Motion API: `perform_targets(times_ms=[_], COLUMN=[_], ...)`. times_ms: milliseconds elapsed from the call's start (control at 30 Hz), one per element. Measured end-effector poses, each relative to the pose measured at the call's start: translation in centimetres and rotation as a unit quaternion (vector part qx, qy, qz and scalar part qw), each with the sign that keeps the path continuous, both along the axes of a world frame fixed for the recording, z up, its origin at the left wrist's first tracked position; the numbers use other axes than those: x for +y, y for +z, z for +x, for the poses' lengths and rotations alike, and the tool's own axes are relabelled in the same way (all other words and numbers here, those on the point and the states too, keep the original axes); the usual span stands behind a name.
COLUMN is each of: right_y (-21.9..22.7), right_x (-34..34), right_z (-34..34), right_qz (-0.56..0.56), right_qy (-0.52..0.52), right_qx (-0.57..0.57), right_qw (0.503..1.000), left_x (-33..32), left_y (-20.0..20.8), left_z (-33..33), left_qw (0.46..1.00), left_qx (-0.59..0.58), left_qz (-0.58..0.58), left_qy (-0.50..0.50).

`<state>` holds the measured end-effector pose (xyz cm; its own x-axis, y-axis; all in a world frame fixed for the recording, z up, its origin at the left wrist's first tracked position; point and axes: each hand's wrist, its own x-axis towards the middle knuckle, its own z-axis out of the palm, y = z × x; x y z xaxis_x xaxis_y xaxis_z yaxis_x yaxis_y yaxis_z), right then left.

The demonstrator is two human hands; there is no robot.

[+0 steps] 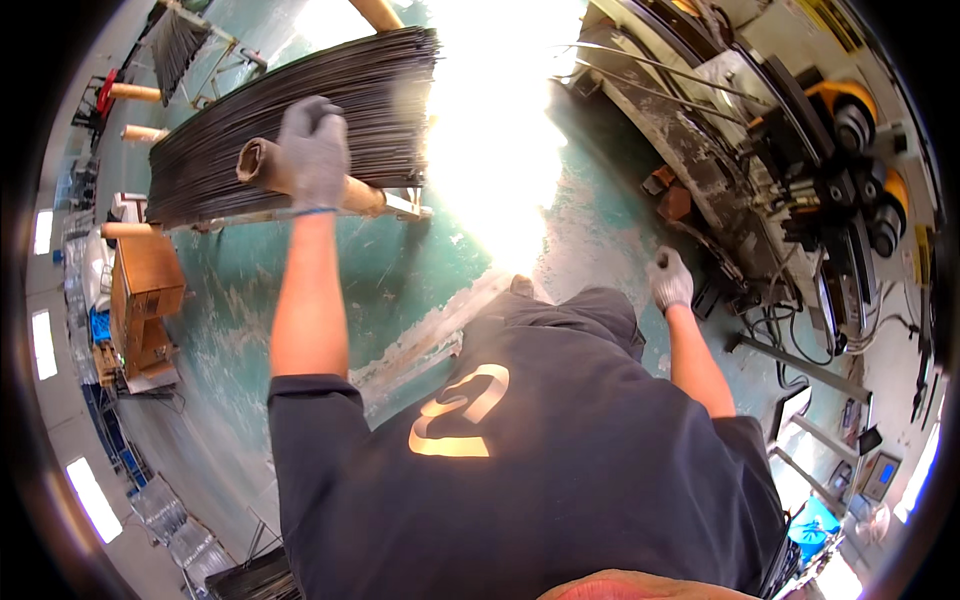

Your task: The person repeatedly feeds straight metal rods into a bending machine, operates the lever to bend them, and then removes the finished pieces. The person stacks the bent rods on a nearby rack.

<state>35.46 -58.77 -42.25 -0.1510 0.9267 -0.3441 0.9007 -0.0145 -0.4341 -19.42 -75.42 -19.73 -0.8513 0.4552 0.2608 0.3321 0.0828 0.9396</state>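
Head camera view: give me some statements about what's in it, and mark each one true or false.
1. The left hand covers part of a brown tube. True.
2. The right hand is holding another tube. False: it is curled above the floor, and nothing shows in it.
3. Both hands are bare. False: both wear light grey gloves.
4. A mass of thin dark strips shows behind the left hand in the picture. True.
5. The brown cabinet stands to the person's right. False: it stands to the left.
6. A machine with orange and black parts is on the right. True.
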Motion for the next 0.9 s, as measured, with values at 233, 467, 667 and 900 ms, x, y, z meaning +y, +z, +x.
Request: perform_targets(times_ms=[233,467,667,900], right_y=[1.8,-1.6,-4.0,-9.4], right_x=[4.0,1.1,-1.5,-2.7], right_z=[-29.6,-54.5,-68.0,-72.9], right_qz=[0.042,0.022,0.041,0.086], right_qy=[0.312,0.462,0.554,0.577], right_qx=[0.060,0.113,0.051,-0.014], right_qw=[0.947,0.880,0.830,0.812], left_x=[-5.0,-1.7,-1.0,0.7], left_y=[-0.6,-0.7,-1.0,-0.7], left_z=[-18.2,-19.2,-20.0,-20.3], left_qw=[0.841,0.844,0.853,0.846], left_qx=[0.252,0.165,0.185,0.178], left_qz=[-0.403,-0.441,-0.415,-0.408], left_qy=[0.260,0.255,0.257,0.293])
